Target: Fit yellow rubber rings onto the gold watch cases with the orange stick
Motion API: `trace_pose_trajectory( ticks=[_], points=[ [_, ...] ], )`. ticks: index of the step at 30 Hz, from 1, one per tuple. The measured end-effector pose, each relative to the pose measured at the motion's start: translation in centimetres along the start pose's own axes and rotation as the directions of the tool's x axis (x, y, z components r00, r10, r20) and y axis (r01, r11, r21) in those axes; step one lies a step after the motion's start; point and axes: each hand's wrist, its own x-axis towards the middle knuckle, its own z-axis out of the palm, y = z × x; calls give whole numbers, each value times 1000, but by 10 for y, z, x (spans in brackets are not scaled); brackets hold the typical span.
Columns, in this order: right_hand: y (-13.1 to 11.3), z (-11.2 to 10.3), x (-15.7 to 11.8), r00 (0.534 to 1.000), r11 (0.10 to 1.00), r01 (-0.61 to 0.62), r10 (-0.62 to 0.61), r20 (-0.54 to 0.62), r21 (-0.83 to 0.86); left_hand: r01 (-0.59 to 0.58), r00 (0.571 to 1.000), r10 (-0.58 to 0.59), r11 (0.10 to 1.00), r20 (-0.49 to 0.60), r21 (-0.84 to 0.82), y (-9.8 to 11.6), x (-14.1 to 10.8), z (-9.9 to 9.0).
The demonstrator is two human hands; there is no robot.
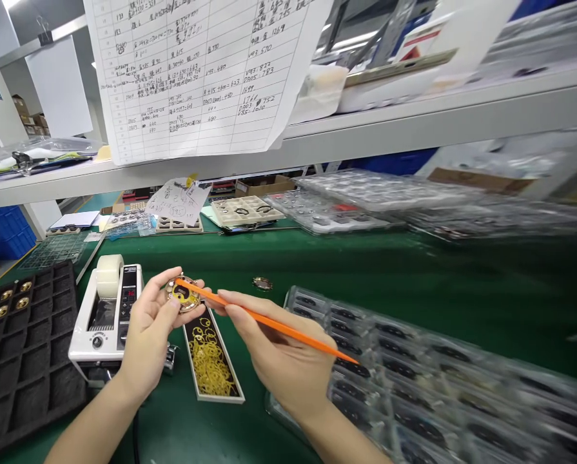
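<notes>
Between the thumb and fingers of my left hand (150,328) is a round watch case (187,298) with a gold-coloured rim and a yellow and black inside. My right hand (288,354) grips an orange pointed stick (283,327) like a pen. The stick's far end lies over the upper edge of the watch case; whether it touches is hard to tell. Below the hands, a narrow white-edged tray (240,398) holds many thin yellow rings (211,367). Another small round metal part (262,283) lies on the green table just beyond my right hand.
A white tape dispenser (88,338) stands left of my left hand. Beyond it is a black compartment tray (27,348) with several gold rings. Clear plastic trays (404,367) of dark parts fill the right. A shelf (389,138) with a handwritten sheet (196,84) crosses above.
</notes>
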Motion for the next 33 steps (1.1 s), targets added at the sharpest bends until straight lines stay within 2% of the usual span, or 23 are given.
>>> trace_pose_trajectory(
  ticks=[2,4,5,7,9,10,11,15,17,22,25,28,30,33],
  points=[
    [-2,2,1,999,998,50,-50,13,-40,1,1000,-1,1000,-15,-12,-3,0,1],
    [-2,2,4,977,975,198,-188,96,-102,14,1000,-15,999,-27,-32,-4,1,2],
    [-1,2,5,946,944,304,-283,155,-130,24,999,-25,999,-32,-41,-4,2,1],
    [1,2,8,846,841,514,-464,262,-170,48,998,-50,998,-43,-51,-3,4,0],
    [4,2,9,767,753,628,-557,318,-196,71,995,-75,996,-58,-61,-2,6,-1],
    [5,2,9,758,743,639,-564,327,-200,84,994,-89,994,-60,-68,-2,8,-2],
    [5,1,9,772,759,620,-547,323,-198,98,993,-102,992,-59,-75,-2,9,-2],
    [0,-6,8,907,904,405,-377,186,-141,149,986,-154,986,-61,-74,-3,16,-6],
    [-2,-11,7,940,934,335,-322,110,-125,170,982,-174,983,-71,-63,-3,17,-7],
    [-1,-17,7,970,963,245,-243,30,-114,146,987,-148,988,-62,-46,1,13,-6],
    [0,-16,7,994,992,107,-109,-25,-68,109,993,-110,994,-44,-24,1,11,-3],
    [-1,-14,9,999,1000,-7,7,-53,-16,43,998,-42,999,-42,23,-1,11,-2],
    [-3,-14,9,998,1000,-22,22,-52,-10,-2,999,4,998,-39,58,-2,10,-2],
    [-4,-15,9,999,999,19,-20,-24,-43,-42,998,46,994,-38,106,-3,8,-2]
  ],
)
